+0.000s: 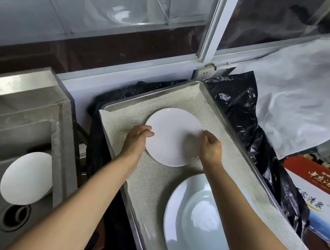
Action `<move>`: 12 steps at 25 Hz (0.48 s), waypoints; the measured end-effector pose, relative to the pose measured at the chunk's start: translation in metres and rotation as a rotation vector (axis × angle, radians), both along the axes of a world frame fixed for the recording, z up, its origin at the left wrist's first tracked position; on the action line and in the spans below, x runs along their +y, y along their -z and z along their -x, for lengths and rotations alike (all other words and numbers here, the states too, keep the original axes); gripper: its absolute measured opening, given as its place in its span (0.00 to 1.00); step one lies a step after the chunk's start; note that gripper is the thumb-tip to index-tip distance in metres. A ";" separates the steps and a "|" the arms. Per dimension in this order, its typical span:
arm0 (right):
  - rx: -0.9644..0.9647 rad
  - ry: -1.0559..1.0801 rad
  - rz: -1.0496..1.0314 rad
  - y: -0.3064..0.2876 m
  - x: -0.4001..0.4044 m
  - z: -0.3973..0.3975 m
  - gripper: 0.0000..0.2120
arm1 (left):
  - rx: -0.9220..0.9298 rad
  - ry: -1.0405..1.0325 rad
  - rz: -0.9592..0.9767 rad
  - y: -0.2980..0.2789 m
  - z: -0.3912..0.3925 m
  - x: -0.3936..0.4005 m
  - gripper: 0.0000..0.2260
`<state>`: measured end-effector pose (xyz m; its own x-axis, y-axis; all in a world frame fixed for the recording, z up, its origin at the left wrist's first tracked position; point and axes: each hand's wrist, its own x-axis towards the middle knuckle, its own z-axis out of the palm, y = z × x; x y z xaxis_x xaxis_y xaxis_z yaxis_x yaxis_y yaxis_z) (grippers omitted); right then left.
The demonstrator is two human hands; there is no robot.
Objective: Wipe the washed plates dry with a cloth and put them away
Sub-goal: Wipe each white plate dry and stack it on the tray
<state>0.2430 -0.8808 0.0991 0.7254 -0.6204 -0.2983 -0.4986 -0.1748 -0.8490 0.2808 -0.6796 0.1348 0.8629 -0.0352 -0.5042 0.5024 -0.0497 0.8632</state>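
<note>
**Small white plate held over the lined tray**

Nearest the camera, a large pale-green plate (pixel 202 222) lies flat on the mesh liner (pixel 149 182) of the steel tray (pixel 236 130), at the tray's near end; both forearms reach over it toward the tray's middle; there a small white plate (pixel 174 136) sits level at the liner, though whether it touches the liner cannot be told; the left hand (pixel 137 137) grips the plate's left rim, fingers (pixel 147 131) curled round the edge; the right hand (pixel 210 147) pinches the right rim, its fingers bent in against the edge; left of the tray, another white plate (pixel 26 178) leans tilted inside the steel sink (pixel 23 104), above the drain (pixel 15 216); right of the tray, crumpled black plastic bags (pixel 245 119) run along its side, and beyond them stands a printed carton (pixel 317 188); behind the tray rises a white window frame (pixel 213 30).
</note>
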 end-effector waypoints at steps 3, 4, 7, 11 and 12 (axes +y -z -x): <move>0.021 -0.009 -0.004 0.004 0.002 0.003 0.10 | 0.004 0.009 0.007 0.006 0.004 0.002 0.13; 0.030 -0.016 0.005 0.004 0.003 0.004 0.11 | -0.003 0.017 0.009 0.008 0.004 0.004 0.13; 0.012 -0.048 0.086 -0.002 0.011 0.014 0.15 | -0.052 0.074 -0.017 0.010 0.011 0.015 0.07; -0.067 -0.085 0.098 -0.022 0.042 0.034 0.19 | -0.184 0.162 -0.116 0.002 0.028 0.029 0.11; -0.089 -0.099 0.089 -0.027 0.052 0.039 0.19 | -0.206 0.166 -0.133 -0.002 0.033 0.035 0.11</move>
<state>0.2035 -0.8292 0.1257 0.8057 -0.5652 -0.1771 -0.3983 -0.2956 -0.8683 0.2473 -0.6446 0.1369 0.9357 -0.1296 -0.3282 0.2924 -0.2360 0.9267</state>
